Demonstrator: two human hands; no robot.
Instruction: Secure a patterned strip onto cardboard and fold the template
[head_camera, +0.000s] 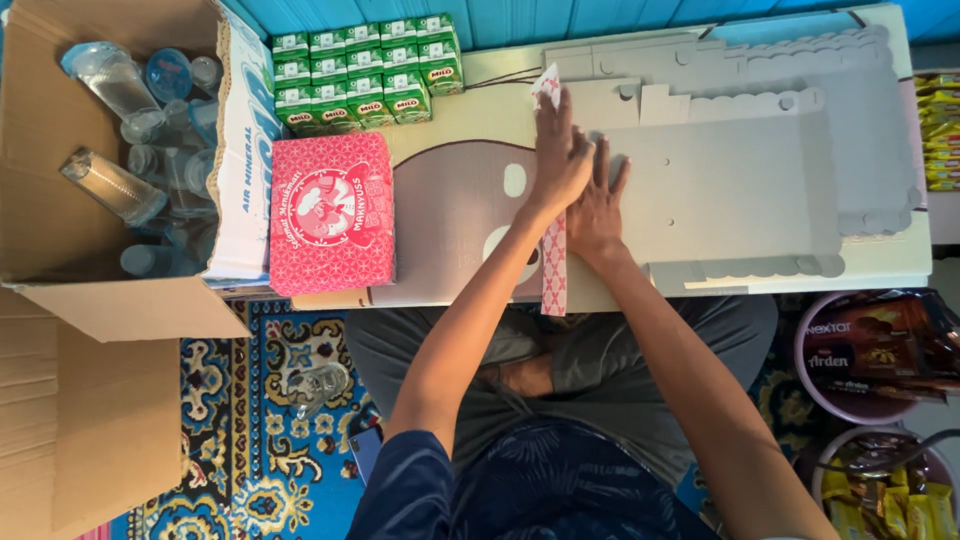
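Observation:
Both my hands press flat on a folded, unassembled cardboard box blank (470, 210) lying on a low table (900, 262). My left hand (558, 150) lies over a fold whose red patterned edge (553, 270) shows beneath it. My right hand (598, 208) rests just beside it, partly under the left, on the grey inner side of another flat blank (740, 180). Neither hand grips anything. A finished red patterned box (331, 213) stands to the left of the hands.
Several green drink cartons (365, 70) sit at the table's back left. An open cardboard carton (120, 150) of sealed water cups stands on the left. Tubs of snack packets (875, 350) stand on the right. A patterned rug (270, 420) covers the floor.

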